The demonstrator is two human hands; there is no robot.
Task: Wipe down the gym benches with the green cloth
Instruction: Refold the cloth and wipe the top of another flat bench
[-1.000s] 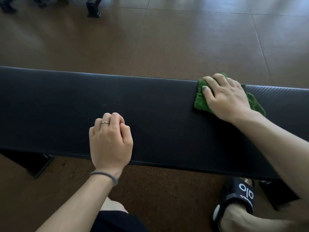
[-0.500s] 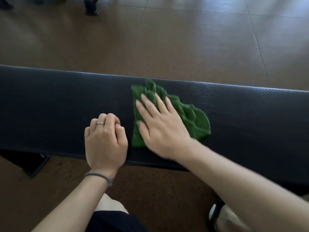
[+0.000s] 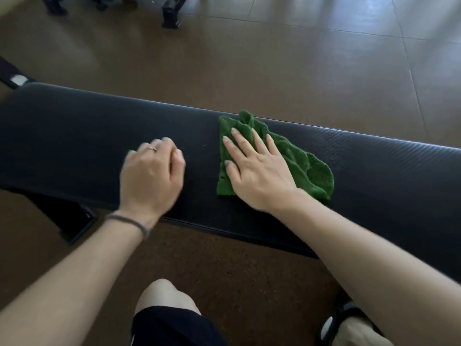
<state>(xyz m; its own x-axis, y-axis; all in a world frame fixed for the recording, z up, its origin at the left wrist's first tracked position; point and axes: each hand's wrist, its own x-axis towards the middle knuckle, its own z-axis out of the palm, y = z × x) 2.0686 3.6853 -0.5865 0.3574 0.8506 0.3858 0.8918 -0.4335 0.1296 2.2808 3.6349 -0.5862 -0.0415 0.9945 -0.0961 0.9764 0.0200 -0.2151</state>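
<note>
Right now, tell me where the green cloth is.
In the head view the green cloth lies spread on the black bench pad, right of centre, pressed flat under the right hand; the left hand rests on the pad just to its left.

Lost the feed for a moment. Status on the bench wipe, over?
Right hand flat, pressing crumpled green cloth on long black padded bench. Left hand curled, holding nothing, resting on bench beside cloth. Specks between hands.

Dim daylight, floor glare, motion blur
</note>
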